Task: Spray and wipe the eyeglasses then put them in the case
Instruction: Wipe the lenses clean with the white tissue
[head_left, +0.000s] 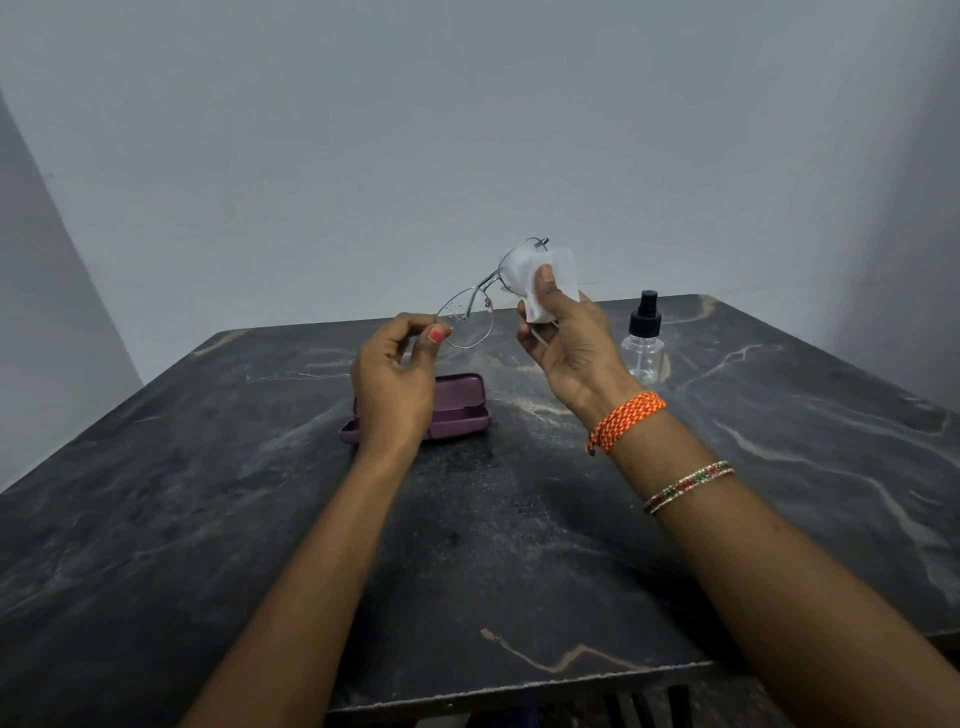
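The eyeglasses (467, 317) are pinched at one lens by the left hand (395, 374), their long axis rising toward the right hand (566, 332), whose fingers are clamped through a white cloth (550, 275) on the far lens.

Near table: the dark marble table (467, 571) lay bare in front of me, between and under my 2 forearms, so a hand could pass freely there.
Left side: the tabletop left of the purple case (457, 410) was open to the edge.
Centre: the case lay closed directly beneath my left hand (395, 374), blocking a straight drop there.
Right side: the spray bottle (644, 343) stood upright just beyond my right hand (571, 343), in the way of any reach to the far right.
Right edge: open tabletop past the bottle.
Above table: my hands held the eyeglasses (467, 322) and white cloth (545, 280) raised, clear of everything below.
Far edge: the wall (467, 130) closed off the space behind the table.
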